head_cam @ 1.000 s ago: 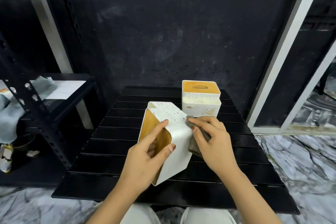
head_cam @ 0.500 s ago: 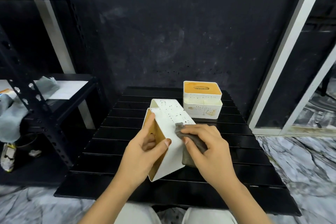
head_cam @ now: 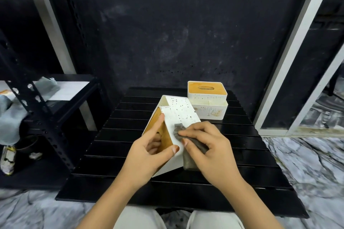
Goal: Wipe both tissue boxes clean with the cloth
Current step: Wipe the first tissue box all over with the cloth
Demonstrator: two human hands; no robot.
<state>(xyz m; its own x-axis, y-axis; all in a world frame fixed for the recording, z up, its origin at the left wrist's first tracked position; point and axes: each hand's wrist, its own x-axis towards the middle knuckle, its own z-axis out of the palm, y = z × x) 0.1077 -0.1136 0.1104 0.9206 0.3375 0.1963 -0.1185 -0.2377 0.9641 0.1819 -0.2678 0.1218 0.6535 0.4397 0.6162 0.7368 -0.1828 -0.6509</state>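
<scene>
A white rectangular tissue box with dark speckles and an orange-brown wooden lid (head_cam: 176,117) is held tipped on one edge near the middle of the black slatted surface (head_cam: 115,145), its lid turned to the left and one speckled white side facing up. The box is gripped by the left hand (head_cam: 147,156): the forefinger is laid straight along the upper edge of the lid, the thumb is pressed against the near white corner, and the other fingers are curled against the lid face. A small crumpled grey cloth (head_cam: 179,130) is pinched by the right hand (head_cam: 214,152) and pressed onto the upturned white side; the fingertips are bunched on the cloth, and a longer part of it hangs down beside the box's right face under the palm. A second white speckled tissue box with an orange-brown slotted lid (head_cam: 207,102) stands upright just behind the tipped one, at the far edge of the surface. A black perforated metal shelf rack (head_cam: 46,117) with pale cloths on it stands to the left, on a marbled floor (head_cam: 307,163).
</scene>
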